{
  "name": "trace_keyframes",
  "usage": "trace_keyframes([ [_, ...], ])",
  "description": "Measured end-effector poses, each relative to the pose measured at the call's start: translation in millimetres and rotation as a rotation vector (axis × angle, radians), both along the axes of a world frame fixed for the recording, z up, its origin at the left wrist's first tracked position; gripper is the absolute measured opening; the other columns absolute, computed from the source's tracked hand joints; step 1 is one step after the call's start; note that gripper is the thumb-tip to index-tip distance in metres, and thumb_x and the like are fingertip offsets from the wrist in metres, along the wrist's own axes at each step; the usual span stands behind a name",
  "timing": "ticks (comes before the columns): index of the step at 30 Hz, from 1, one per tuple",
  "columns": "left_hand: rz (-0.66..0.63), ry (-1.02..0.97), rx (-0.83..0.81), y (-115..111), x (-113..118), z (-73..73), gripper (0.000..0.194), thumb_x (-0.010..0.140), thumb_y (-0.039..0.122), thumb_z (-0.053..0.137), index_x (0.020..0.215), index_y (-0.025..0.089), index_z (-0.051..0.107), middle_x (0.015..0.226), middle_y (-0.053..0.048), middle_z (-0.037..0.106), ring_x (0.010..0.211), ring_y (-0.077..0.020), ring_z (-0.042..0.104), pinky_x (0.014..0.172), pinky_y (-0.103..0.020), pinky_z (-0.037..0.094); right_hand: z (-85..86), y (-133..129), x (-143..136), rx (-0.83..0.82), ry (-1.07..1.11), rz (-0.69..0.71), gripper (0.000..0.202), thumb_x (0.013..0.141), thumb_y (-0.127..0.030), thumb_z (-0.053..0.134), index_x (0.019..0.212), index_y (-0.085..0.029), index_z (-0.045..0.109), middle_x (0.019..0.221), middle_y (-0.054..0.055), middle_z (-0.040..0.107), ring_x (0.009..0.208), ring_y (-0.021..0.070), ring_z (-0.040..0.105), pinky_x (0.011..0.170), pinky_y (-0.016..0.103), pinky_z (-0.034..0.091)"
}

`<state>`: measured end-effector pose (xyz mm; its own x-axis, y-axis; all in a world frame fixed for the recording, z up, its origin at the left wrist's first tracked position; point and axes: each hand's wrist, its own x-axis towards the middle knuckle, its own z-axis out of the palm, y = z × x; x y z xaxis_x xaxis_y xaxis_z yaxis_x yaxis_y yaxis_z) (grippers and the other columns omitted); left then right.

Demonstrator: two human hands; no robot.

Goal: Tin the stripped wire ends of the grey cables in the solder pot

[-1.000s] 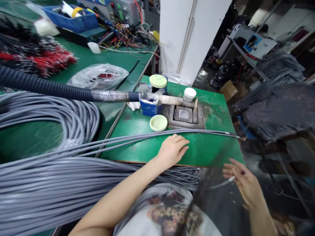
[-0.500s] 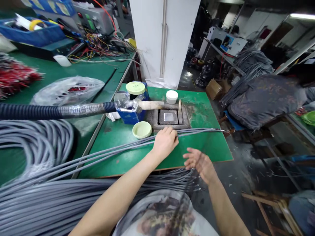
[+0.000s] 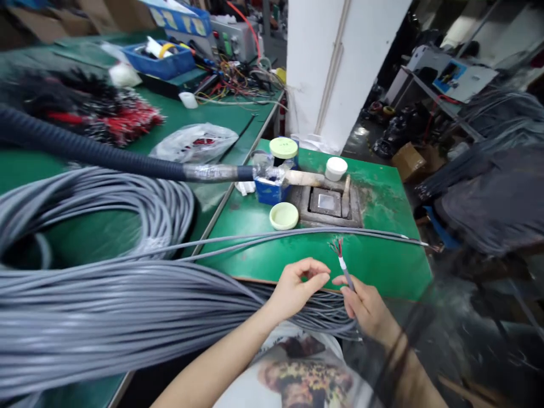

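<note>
- Cable end (image 3: 349,280): upright with a slight tilt, near side of the square pot (image 3: 326,201), a bit right. Red wires (image 3: 339,245) fan out at the tip above a white band (image 3: 342,263).
- Right hand (image 3: 369,310): closed on the grey jacket below the band, near side of the pot, right.
- Left hand (image 3: 297,283): nothing visible in it, fingers curled, thumb and forefinger apart, just beside the cable end. Hands close, not touching each other.
- Handling, my read: light, jacket springy and fairly stiff, maybe a little slick. Bare strands soft, easy to splay or snap. Grip the jacket just behind the band, keep fingers off the strands. Trailing length may tug.
- Laid cables (image 3: 293,232): run left to right across the green table (image 3: 391,204), just in front of the pot.
- Shallow green dish (image 3: 284,217): just left of the pot. White tub (image 3: 336,169) behind it, narrow stick (image 3: 347,195) on its right side.
- Ribbed hose (image 3: 157,167): comes in from the left, behind-left of the pot.
- Cable coil (image 3: 172,212) and thick cable bundle (image 3: 127,317): well left of the pot, bundle nearer the wearer.
</note>
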<state>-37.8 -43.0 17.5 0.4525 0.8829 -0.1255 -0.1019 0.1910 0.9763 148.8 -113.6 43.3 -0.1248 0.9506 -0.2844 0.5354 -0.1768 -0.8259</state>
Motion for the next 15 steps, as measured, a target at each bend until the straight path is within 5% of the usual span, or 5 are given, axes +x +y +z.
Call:
trace_keyframes([
  [5,0.152,-0.298,-0.255,11.4,-3.7,4.0,0.024,0.067,0.031,0.079,0.082,0.014,0.069,0.073,0.0,0.066,0.064,-0.0086,0.054,0.062,-0.021,0.041,-0.6,8.6,-11.6,-0.036,-0.089,0.103,0.04,0.098,-0.04,0.032,0.117,-0.014,0.056,0.053,-0.005,0.049,0.048,0.0116,0.049,0.053,0.024,0.038],
  [15,0.177,-0.537,-0.434,23.4,-2.7,8.2,0.023,0.066,0.027,0.079,0.082,0.012,0.071,0.069,-0.003,0.068,0.054,-0.0068,0.053,0.054,-0.019,0.039,-3.5,11.7,-14.5,-0.068,-0.126,0.14,0.039,0.099,-0.042,0.031,0.115,-0.016,0.055,0.055,-0.004,0.05,0.05,0.0122,0.051,0.052,0.024,0.037],
])
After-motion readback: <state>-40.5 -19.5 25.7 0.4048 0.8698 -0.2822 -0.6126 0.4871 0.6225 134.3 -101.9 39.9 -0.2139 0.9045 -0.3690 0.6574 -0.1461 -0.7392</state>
